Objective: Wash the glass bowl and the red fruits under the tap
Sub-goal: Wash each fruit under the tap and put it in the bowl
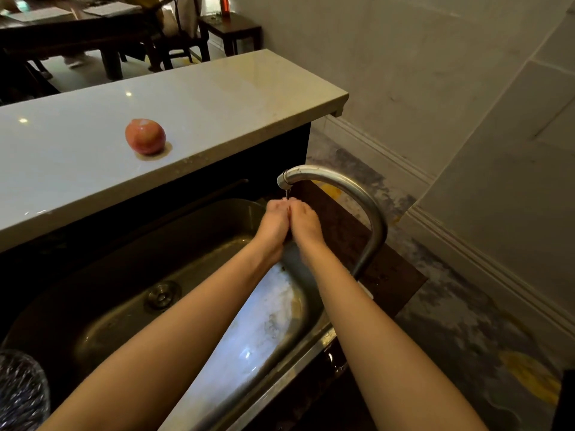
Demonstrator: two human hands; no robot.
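Left hand (275, 217), right hand (304, 219) — knuckles touching under tap (343, 189), over sink (124, 276); fingers curled, grip contents cannot be told. Red fruit (145, 136) — on worktop (233, 98).

- The round pinkish-red fruit (145, 135) in front of you is salmon-red, with a pale glossy highlight on top.
- The glossy pale stone counter (233, 94) under it reads white-grey, cream along its edge, dotted with a few small bright light spots.
- Your curved metal tap (357, 194) is dull silver-grey.
- The oval steel sink (202, 225) is dark grey-brown, with a bluish-white sheen on its near wall.
- The clear glass bowl (18, 393) at your lower left shows a dark, white-flecked sparkle pattern.
- The dark wooden surround (392, 275) by the tap is deep brown.
- The marbled floor (460, 321) is mottled grey and white with yellow patches.
- The plain wall (420, 57) is grey-beige.
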